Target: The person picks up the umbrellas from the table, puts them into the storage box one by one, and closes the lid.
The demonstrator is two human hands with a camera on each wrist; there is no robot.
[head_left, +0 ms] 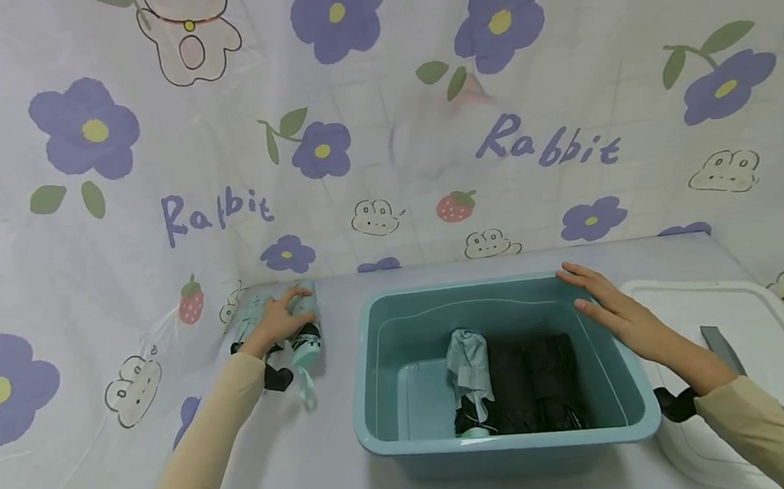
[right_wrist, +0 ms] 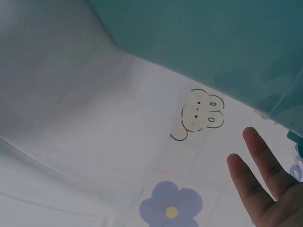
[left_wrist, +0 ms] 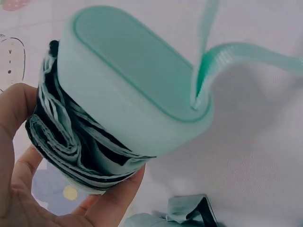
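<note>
My left hand (head_left: 277, 318) grips a compact folding umbrella (left_wrist: 137, 80) with a pale mint, oval-ended handle and a wrist strap. In the left wrist view, thumb and fingers wrap its rolled teal-and-black canopy. Beside it on the table lies another light teal umbrella (head_left: 248, 313), partly hidden by the hand. My right hand (head_left: 618, 313) rests with extended fingers at the back right rim of a blue-green storage bin (head_left: 510, 443). Inside the bin, a light blue folded umbrella (head_left: 470, 363) lies beside two black bundles (head_left: 554, 378), their exact kind unclear.
A white lid (head_left: 754, 398) lies right of the bin, partly under the right forearm, with a grey strip (head_left: 723, 350) on it. Behind the table hangs a flower-and-rabbit patterned sheet (head_left: 412, 156). The pale table surface (head_left: 301, 474) shows left of the bin.
</note>
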